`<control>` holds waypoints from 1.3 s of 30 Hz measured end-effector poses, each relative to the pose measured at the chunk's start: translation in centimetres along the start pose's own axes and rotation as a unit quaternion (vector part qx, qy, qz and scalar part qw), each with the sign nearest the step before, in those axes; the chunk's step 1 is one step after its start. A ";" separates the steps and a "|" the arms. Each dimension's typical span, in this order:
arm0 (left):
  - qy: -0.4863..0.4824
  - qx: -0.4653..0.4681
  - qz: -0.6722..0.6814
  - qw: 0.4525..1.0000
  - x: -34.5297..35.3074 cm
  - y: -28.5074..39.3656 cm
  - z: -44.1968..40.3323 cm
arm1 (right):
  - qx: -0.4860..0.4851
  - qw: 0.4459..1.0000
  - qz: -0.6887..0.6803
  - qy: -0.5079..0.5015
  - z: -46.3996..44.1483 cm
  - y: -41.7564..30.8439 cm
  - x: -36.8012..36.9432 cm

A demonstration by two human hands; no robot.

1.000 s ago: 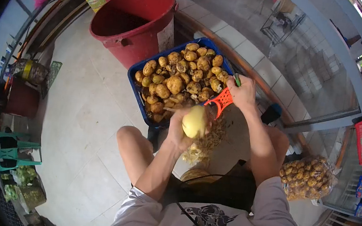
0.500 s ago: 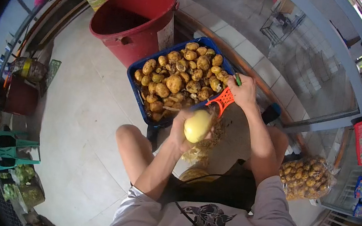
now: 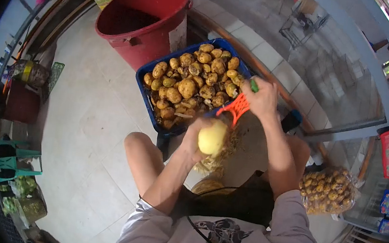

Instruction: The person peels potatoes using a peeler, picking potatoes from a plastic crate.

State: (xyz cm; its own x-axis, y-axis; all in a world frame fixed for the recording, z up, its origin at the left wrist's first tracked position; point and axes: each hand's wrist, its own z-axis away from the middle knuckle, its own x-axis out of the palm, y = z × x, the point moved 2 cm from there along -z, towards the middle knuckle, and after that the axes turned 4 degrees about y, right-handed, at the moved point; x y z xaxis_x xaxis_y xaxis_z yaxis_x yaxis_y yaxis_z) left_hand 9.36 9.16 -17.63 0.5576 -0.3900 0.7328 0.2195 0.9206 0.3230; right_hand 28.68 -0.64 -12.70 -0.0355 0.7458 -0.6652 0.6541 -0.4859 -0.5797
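Observation:
My left hand [image 3: 194, 139] is closed around a peeled, pale yellow potato [image 3: 211, 138], slightly blurred. In my right hand [image 3: 261, 99] is an orange peeler [image 3: 237, 108] with a green end [image 3: 254, 85] showing above my fingers. Its forked head points down toward the potato, with a small gap between them in view. Just beyond both hands, a blue crate [image 3: 146, 102] holds many unpeeled potatoes [image 3: 187, 88]. Below my hands lies a heap of peelings [image 3: 212, 166], partly hidden by the potato and my left hand.
A large red tub [image 3: 141, 24] stands behind the crate. At right sits a clear bag of potatoes [image 3: 330, 191]. A green plastic chair [image 3: 10, 160] is at far left, near a crate of green vegetables [image 3: 26, 188]. A glass panel [image 3: 330, 65] rises at upper right.
The peeler has shifted slightly left and its green end shows more. The potato has turned a little in my left hand. The crate and tub look unchanged.

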 end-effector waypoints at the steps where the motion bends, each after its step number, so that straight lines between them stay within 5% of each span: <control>1: -0.066 -0.031 0.017 0.997 0.2 0.0 0.4 | 0.094 0.993 0.022 -0.070 -0.6 1.5 0.1; 4: -0.004 0.042 0.058 0.997 1.2 0.8 0.6 | 0.117 0.989 -0.093 -0.007 -0.3 2.6 0.8; 7: -0.029 0.111 0.118 0.986 -0.1 0.8 -0.8 | 0.087 0.994 -0.063 -0.036 1.3 -0.1 0.2; 10: 0.020 0.122 0.142 0.982 0.7 1.1 -0.2 | -0.156 0.984 -0.081 -0.022 3.0 -5.5 -1.5; 12: 0.041 0.109 0.160 0.980 0.6 0.8 -0.1 | -0.207 0.978 0.001 -0.021 3.3 -6.3 -2.0; 15: -0.029 0.024 0.080 0.996 0.2 0.1 -0.1 | -0.078 0.995 0.048 -0.034 1.3 -3.7 -1.8; 16: -0.029 0.026 0.081 0.996 -0.1 0.1 0.0 | 0.074 0.992 -0.023 -0.097 0.3 -2.2 -1.2; 18: -0.107 -0.034 0.037 0.993 -0.5 0.1 0.0 | 0.070 0.991 0.048 -0.100 -0.1 0.6 0.2; 22: -0.059 0.024 0.138 0.988 0.8 0.9 0.0 | 0.143 0.983 -0.058 -0.095 0.3 1.5 1.2; 25: -0.036 0.101 0.150 0.983 -0.1 1.1 -0.4 | 0.078 0.993 -0.079 -0.038 1.5 -2.5 -0.4; 28: 0.079 0.136 0.144 0.977 0.8 1.3 0.0 | -0.192 0.976 -0.101 0.025 3.0 -6.2 -1.5; 32: 0.029 0.087 0.111 0.990 -1.1 0.8 -0.7 | -0.180 0.983 -0.031 -0.007 1.8 -5.4 -1.7; 34: -0.094 0.001 -0.003 0.996 -0.9 0.9 -0.4 | 0.043 0.994 -0.062 -0.078 0.8 -1.7 0.0; 36: -0.030 0.011 -0.050 0.998 -0.2 0.8 0.6 | 0.092 0.989 -0.052 -0.103 0.1 2.0 1.6; 38: -0.096 0.000 -0.021 0.995 0.2 0.8 0.7 | 0.147 0.980 -0.043 -0.128 0.4 3.0 2.2; 39: -0.032 0.013 0.024 0.999 0.2 0.9 0.3 | 0.138 0.981 -0.096 -0.097 0.6 2.5 2.1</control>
State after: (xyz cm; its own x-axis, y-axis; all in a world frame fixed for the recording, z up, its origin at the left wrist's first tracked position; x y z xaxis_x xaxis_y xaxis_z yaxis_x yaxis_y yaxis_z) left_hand 9.45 9.89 -17.04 0.5147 -0.3472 0.7839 0.1724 0.9376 0.3020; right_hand 29.80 -0.56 -15.78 -0.2982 0.7478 -0.5931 0.3929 -0.4702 -0.7903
